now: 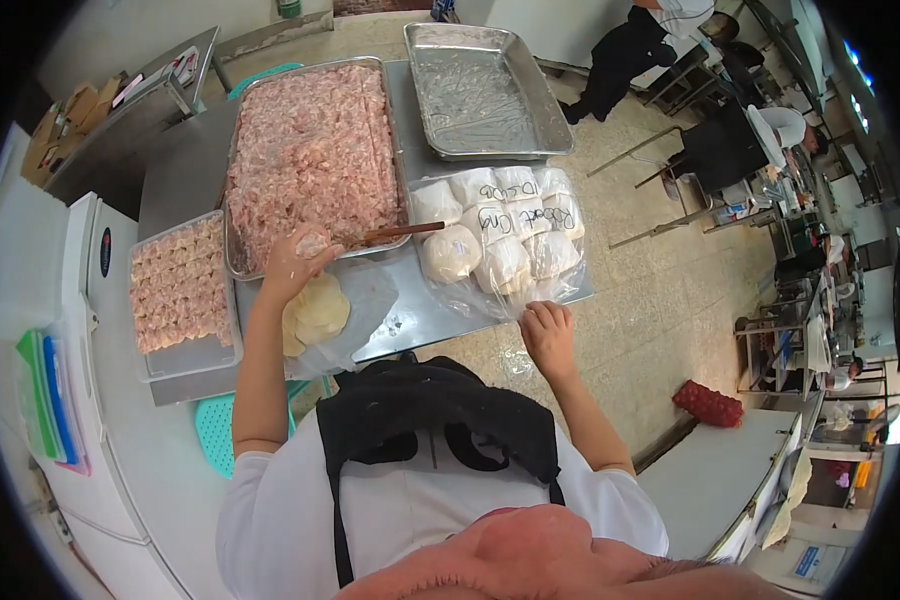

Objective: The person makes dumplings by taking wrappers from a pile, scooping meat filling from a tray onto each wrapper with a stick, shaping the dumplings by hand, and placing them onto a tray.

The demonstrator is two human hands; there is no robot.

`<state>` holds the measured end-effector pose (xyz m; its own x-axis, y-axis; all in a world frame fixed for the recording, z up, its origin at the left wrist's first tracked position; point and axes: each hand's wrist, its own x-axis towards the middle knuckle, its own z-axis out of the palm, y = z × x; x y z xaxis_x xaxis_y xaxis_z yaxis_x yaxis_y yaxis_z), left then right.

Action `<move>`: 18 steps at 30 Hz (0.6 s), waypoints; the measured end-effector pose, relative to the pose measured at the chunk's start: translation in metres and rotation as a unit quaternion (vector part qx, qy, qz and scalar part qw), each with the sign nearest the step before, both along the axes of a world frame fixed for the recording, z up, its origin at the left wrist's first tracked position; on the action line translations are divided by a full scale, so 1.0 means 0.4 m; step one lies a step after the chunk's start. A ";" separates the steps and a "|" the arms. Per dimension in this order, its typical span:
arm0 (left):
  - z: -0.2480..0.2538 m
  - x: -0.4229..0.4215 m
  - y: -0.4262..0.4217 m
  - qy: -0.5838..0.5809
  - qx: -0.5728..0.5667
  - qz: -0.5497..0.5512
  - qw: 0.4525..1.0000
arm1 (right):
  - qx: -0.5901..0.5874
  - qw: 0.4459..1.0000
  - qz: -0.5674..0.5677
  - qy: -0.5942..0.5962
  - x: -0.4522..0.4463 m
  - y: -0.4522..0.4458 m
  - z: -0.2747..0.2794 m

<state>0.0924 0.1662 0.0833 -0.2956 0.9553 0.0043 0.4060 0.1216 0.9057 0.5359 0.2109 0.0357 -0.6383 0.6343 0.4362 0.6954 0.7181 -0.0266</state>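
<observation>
My left hand (295,268) is at the front edge of a large metal tray of minced meat (315,150), its fingers curled around a small meat-filled wrapper (312,244). A tool with a wooden handle (405,231) lies across the tray's rim, its other end in the meat by that hand. Just below is a stack of round pale wrappers (320,305) on plastic. My right hand (548,335) is closed at the lower edge of a clear plastic bag (490,300), which has handwriting on it and holds several white wrapped stacks (505,265).
Rows of filled dumplings sit in a shallow plastic tray (140,362) at the left. An emptied metal tray (485,150) with residue stands at the back. A white fridge (120,430) is on my left. Other people (625,60) work at the right, near a red mesh sack (708,403).
</observation>
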 end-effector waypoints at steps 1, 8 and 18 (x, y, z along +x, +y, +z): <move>0.005 0.001 0.000 0.002 -0.001 -0.008 1.000 | 0.000 1.000 -0.001 0.001 0.005 0.002 0.012; -0.004 -0.011 -0.006 -0.027 0.008 -0.015 1.000 | -0.133 0.974 -0.166 -0.080 -0.007 0.098 0.043; 0.014 -0.026 -0.056 -0.018 0.006 -0.002 1.000 | -0.355 0.899 -0.163 0.196 0.079 0.199 -0.018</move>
